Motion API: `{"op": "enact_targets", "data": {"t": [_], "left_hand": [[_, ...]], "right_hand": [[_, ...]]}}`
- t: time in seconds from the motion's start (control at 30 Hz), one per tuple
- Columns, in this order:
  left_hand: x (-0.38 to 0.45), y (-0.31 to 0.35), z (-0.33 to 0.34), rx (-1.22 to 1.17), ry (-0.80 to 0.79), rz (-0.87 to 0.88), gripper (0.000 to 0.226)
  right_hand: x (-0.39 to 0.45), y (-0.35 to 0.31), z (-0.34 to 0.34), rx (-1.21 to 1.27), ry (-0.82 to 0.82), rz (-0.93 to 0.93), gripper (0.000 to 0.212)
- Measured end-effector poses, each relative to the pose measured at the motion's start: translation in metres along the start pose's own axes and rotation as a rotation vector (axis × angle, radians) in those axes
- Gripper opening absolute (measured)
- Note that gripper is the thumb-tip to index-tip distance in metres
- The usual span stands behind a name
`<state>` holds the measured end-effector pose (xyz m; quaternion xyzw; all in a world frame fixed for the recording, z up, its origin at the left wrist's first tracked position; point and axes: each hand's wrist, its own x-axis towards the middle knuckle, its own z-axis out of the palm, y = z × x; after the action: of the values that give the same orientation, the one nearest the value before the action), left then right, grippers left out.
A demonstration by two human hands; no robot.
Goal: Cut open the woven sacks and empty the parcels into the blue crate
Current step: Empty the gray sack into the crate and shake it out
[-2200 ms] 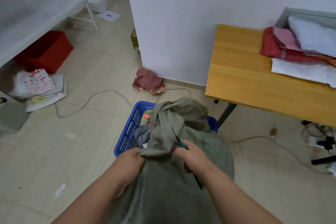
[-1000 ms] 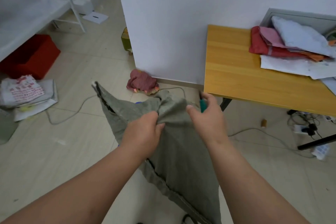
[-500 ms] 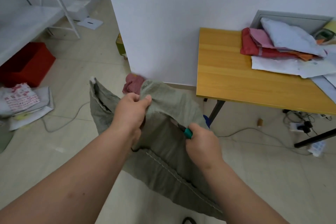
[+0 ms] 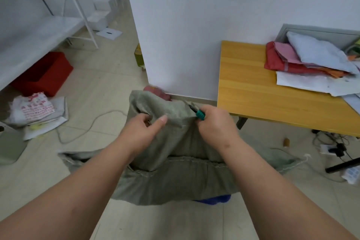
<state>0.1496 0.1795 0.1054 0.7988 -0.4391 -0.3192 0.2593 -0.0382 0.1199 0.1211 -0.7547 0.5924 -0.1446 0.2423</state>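
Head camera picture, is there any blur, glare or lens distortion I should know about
Head view: soft, even indoor light, no glare or hard shadows; wide-angle bending curves the white rack and table edge; mild motion softness on the left hand, right hand and green sack.

A wooden bench [image 4: 253,87] stood on the right, with folded cloths [image 4: 303,58] piled at its far end. A red box [image 4: 44,74] sat under white shelving [image 4: 39,29] on the left, near printed bags [image 4: 35,109] on the floor
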Motion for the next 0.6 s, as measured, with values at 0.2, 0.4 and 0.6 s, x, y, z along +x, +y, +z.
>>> {"op": "enact_targets", "data": {"t": [0.2,0.4,0.6], "left_hand": [[-0.013,-0.013,0.029,0.184,-0.205,0.198,0.123],[-0.003,0.006,0.027,0.056,0.157,0.326,0.015],[0.005,0.032,-0.001,-0.071,0.23,0.402,0.034]], "right_hand": [[-0.001,-0.017,0.007,0.054,0.123,0.019,0.009],[0.004,-0.027,0.01,0.125,0.169,-0.071,0.003],[-0.019,0.022,0.019,0.3,0.062,0.056,0.061]]}}
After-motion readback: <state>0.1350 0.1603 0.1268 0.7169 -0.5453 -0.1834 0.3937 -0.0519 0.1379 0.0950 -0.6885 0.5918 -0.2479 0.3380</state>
